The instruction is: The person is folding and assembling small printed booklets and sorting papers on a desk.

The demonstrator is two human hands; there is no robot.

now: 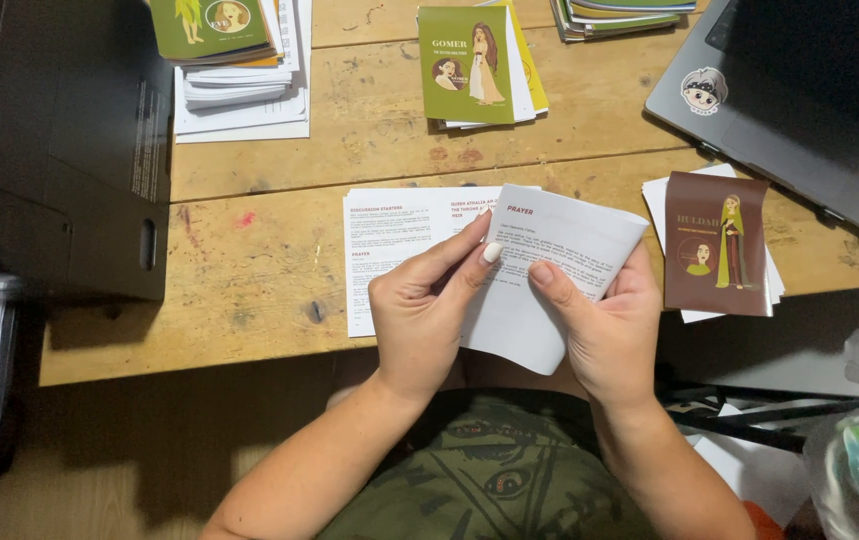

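Both hands hold a white printed sheet [549, 270] above the near edge of the wooden table [249, 250]. The left hand [419, 310] pinches its left side with thumb and fingers; the right hand [604, 330] grips its right side, and the sheet bends between them. Behind the sheet lies a flat printed page [389, 245]. Right of the sheet is a brown booklet [714, 245], beyond it a green booklet [464, 65].

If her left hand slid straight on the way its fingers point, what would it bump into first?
The left hand points up and right, already touching the folded white sheet that both hands hold. Beyond it, probably the brown booklet, though depth is unclear.
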